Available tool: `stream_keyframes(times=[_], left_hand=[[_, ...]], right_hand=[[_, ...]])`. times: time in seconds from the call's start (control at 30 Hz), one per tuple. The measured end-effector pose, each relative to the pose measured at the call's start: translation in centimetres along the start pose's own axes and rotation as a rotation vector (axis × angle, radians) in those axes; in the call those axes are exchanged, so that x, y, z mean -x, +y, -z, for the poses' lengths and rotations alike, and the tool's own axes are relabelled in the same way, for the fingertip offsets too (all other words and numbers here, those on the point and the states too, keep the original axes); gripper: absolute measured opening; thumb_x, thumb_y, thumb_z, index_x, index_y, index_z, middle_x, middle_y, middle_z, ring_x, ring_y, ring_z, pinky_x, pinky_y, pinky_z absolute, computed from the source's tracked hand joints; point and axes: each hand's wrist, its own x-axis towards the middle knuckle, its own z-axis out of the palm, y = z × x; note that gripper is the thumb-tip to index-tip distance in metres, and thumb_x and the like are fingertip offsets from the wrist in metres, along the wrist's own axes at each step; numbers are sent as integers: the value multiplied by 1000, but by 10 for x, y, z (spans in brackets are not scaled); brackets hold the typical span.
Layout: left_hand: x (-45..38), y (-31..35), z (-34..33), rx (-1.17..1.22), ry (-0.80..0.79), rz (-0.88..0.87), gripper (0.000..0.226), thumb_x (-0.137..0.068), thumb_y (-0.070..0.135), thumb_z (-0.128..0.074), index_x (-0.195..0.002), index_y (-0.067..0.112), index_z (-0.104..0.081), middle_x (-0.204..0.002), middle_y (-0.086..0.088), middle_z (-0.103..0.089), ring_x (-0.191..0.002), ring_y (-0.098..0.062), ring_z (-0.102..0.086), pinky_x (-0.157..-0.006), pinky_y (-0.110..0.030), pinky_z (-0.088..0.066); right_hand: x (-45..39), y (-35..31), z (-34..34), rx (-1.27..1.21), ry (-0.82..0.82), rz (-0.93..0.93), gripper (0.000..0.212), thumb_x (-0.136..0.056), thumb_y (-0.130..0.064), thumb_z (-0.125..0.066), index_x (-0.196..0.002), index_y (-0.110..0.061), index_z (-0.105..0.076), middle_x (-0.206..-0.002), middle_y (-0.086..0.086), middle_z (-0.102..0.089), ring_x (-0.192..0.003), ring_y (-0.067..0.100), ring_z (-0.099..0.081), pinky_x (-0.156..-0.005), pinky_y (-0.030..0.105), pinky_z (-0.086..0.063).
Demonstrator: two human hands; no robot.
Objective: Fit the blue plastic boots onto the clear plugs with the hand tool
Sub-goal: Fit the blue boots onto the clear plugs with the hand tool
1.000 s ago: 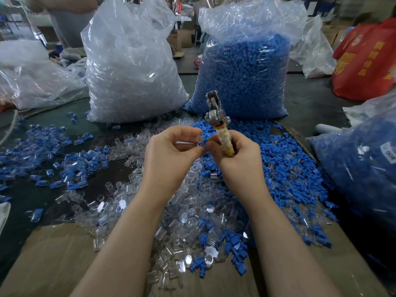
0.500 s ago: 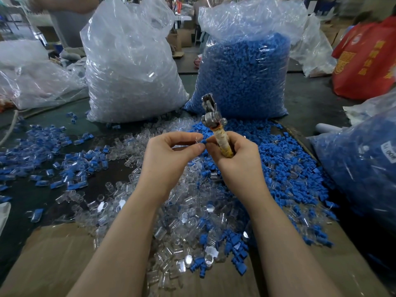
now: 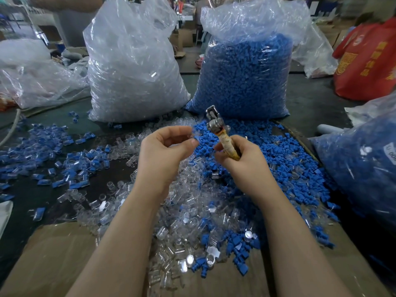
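My right hand [image 3: 242, 161] grips the taped handle of the hand tool [image 3: 221, 133], whose metal head points up and away. My left hand [image 3: 165, 151] is held just left of it and pinches a small part between thumb and fingertips; the part looks blue and clear but is blurred. Under both hands lies a heap of loose clear plugs [image 3: 192, 221]. A heap of loose blue boots [image 3: 285, 159] spreads to the right of it.
A big bag of clear plugs [image 3: 132, 67] and a big bag of blue boots [image 3: 246, 76] stand behind the heaps. Fitted blue-and-clear pieces [image 3: 53, 155] lie scattered at the left. Another blue-filled bag [image 3: 364, 163] is at the right; cardboard [image 3: 53, 258] lies in front.
My hands have drawn apart. The left hand has moved left away from the tool with the small part; the tool's head has tilted a little.
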Motion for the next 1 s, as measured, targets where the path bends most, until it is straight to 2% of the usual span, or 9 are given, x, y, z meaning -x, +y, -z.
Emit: stream_keyframes(times=[0.1, 0.2, 0.33, 0.43, 0.57, 0.7, 0.8, 0.9, 1.0], left_hand=[[1, 1, 1, 18, 11, -18, 22, -79, 0, -76, -93, 16, -73, -94, -12, -75, -92, -28, -71, -88, -36, -58], [0, 3, 3, 50, 10, -37, 23, -79, -3, -75, -93, 15, -72, -88, -7, -74, -83, -17, -69, -86, -33, -59], [-2, 3, 5, 74, 14, -56, 27, -78, -8, -73, -91, 15, -71, -82, -1, -73, -80, -12, -68, -83, -28, -59], [-2, 4, 7, 55, 11, -74, 28, -78, -9, -72, -91, 16, -71, -79, 3, -74, -79, -9, -69, -79, -25, -59], [-2, 4, 10, 24, 3, -84, 28, -78, -9, -73, -91, 15, -72, -84, -1, -75, -79, -11, -70, -77, -24, -58], [-2, 4, 12, -15, -3, -84, 27, -77, -7, -74, -91, 16, -72, -82, 0, -76, -77, -10, -71, -74, -21, -57], [-2, 4, 12, -9, -2, -60, 24, -77, -3, -76, -91, 15, -73, -82, -1, -76, -78, -11, -71, -76, -24, -58], [-1, 3, 9, -36, 4, -31, 21, -77, 1, -79, -90, 17, -75, -82, 0, -76, -78, -10, -71, -79, -27, -60], [3, 1, 2, -98, 5, -38, 18, -77, 3, -79, -89, 15, -77, -81, 0, -77, -75, -7, -70, -78, -24, -59]], right_hand=[[1, 1, 5, 44, -78, -18, 4, -90, -17, -66, -92, -15, -63, -74, 3, -61, -61, 14, -49, -60, 38, -45], [2, 1, 6, 123, -146, -20, 8, -88, -18, -67, -93, -14, -62, -82, 11, -64, -64, 18, -52, -62, 41, -48], [3, -1, 5, 182, -195, -28, 11, -88, -18, -68, -93, -16, -59, -79, 5, -60, -61, 17, -50, -61, 36, -44], [3, -3, 4, 209, -202, -22, 12, -88, -19, -68, -94, -17, -57, -81, 1, -59, -68, 21, -53, -66, 40, -47], [4, -4, 3, 224, -208, -21, 14, -88, -20, -68, -95, -18, -56, -89, 5, -63, -80, 30, -60, -73, 46, -51], [4, -4, 2, 221, -209, -19, 14, -87, -21, -68, -95, -17, -57, -92, 5, -65, -80, 30, -61, -73, 48, -52], [4, -3, 2, 181, -177, -18, 11, -87, -20, -67, -93, -17, -58, -83, 5, -63, -70, 26, -58, -67, 45, -51], [3, -3, 0, 117, -62, 20, 12, -88, -23, -67, -84, -16, -58, -65, -5, -55, -58, 16, -47, -59, 38, -43], [3, -5, -5, 23, 45, 67, 18, -90, -25, -67, -79, -15, -58, -59, -10, -50, -55, 11, -40, -55, 32, -36]])
